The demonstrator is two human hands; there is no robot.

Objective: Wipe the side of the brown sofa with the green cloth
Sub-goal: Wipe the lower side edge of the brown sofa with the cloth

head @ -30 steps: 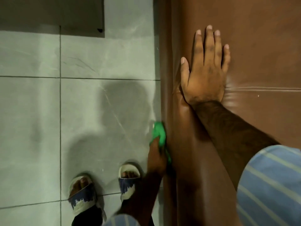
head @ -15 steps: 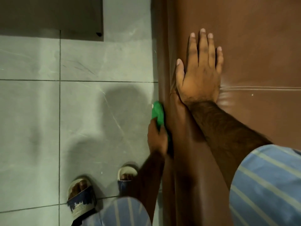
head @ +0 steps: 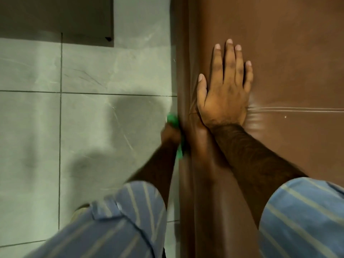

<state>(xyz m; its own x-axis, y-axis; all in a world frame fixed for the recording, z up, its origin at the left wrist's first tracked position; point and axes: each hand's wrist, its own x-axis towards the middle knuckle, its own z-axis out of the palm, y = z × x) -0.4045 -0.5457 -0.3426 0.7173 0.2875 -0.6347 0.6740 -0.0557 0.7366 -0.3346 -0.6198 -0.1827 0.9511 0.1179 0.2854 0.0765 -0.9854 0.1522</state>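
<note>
A: Where is the green cloth (head: 172, 120)?

B: Centre of the frame, pressed against the side of the brown sofa (head: 290, 53), right at the vertical edge where the leather meets the floor view. The left hand (head: 170, 134) is closed around it; part of the cloth shows above the knuckles and another strip below, along the wrist. The hand is blurred.

A: And the right hand (head: 223, 94)?

B: Flat on the sofa's top, right of centre, fingers straight and close together, thumb set apart toward the edge. It grips nothing. A stitched seam (head: 297, 108) runs from beside the wrist to the right border of the frame.

A: How much room is beside the sofa?

B: The grey tiled floor (head: 83, 127) fills the left half, bare except for shadows and grout lines. A dark panel (head: 55, 17) sits in the upper left, well apart from the cloth. The sofa's side runs as a straight band from top to bottom of the frame, unobstructed above the cloth.

A: Below it?

B: The left forearm and a blue striped sleeve (head: 119, 220) cover the lower stretch; a second striped sleeve fills the lower right corner.
</note>
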